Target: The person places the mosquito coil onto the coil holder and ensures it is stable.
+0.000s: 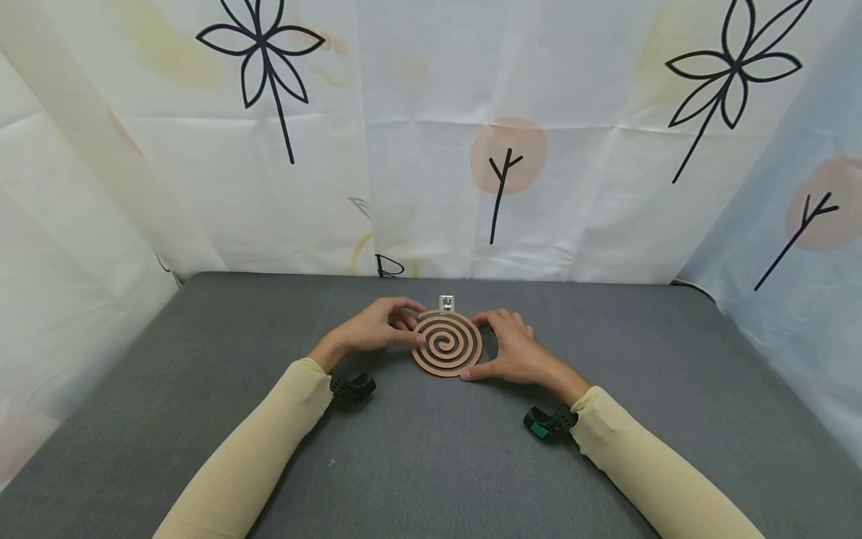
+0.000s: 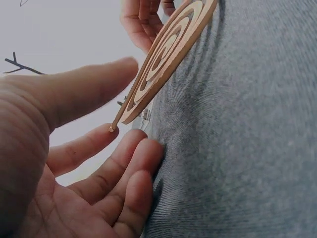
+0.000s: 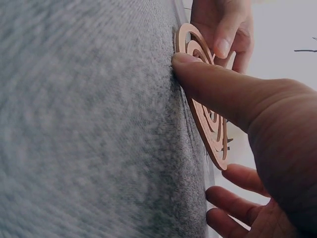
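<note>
A brown spiral mosquito coil (image 1: 447,344) is held slightly tilted, close over the grey table. My left hand (image 1: 385,326) is at its left side, thumb at the edge. In the left wrist view the index fingertip touches the coil's narrow outer end, the other fingers loosely bent below. My right hand (image 1: 515,348) grips the coil from the right, thumb on the near rim and index finger at the far rim. In the right wrist view the right thumb (image 3: 213,82) crosses the coil's face. Just behind the coil lies a small silvery metal piece (image 1: 447,302) on a pale backing.
The grey table (image 1: 417,464) spreads out around both arms. White curtains (image 1: 431,195) with flower and tree drawings hang behind and at both sides. Black bands with camera units (image 1: 353,386) sit on both wrists, near the tabletop.
</note>
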Tool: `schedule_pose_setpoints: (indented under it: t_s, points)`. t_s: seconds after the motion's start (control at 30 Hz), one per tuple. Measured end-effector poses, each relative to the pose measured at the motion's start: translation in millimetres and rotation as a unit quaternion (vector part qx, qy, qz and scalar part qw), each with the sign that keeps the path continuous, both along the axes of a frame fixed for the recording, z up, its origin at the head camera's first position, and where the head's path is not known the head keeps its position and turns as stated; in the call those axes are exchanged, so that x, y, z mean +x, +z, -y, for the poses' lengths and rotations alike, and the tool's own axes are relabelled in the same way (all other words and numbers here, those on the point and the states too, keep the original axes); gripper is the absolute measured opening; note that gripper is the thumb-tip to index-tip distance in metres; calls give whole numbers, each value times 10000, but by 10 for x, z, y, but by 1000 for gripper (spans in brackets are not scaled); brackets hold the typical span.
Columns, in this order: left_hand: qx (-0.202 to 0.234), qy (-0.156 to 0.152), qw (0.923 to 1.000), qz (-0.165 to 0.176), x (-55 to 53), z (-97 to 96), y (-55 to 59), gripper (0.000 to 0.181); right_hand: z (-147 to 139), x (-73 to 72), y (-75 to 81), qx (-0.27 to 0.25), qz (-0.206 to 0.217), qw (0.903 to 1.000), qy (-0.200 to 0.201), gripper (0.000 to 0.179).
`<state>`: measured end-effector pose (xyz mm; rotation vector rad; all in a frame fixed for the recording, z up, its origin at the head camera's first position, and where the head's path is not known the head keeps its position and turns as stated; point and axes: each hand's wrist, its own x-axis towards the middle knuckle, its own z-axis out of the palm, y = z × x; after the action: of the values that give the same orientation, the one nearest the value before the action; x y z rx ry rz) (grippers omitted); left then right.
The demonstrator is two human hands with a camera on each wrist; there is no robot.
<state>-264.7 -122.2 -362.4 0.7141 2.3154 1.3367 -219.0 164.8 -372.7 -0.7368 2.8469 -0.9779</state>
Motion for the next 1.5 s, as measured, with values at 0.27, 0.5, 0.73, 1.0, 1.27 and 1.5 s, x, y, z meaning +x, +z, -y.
schedule_pose_setpoints:
  t_s: [0.27, 0.5, 0.73, 1.0, 1.27, 1.5]
  points:
    - [590, 193, 9949, 789, 13, -22, -5, 51, 10, -7, -13, -71, -74, 9999, 18, 82]
    - [1045, 421, 9854, 1280, 16, -35, -13, 49, 21, -8, -9, -246, -54, 9997, 71, 80]
    - [1327, 871, 9769, 1434, -3, -42, 7, 49, 10, -47, -11, -1046, 482, 9932, 168, 74]
    - [1633, 1330, 9672, 1423, -20, -70, -1, 45, 8, -75, -1, -2633, 1491, 9530, 127, 64]
    - [2059, 1744, 9520, 1446, -13, -121, -9, 41, 1, -81, 2, -3564, 1900, 9146, -173, 59]
    - [2341, 2046, 9410, 1335, 14, -165, -6, 35, 34, -61, 30, -4297, 2317, 8724, -257, 60]
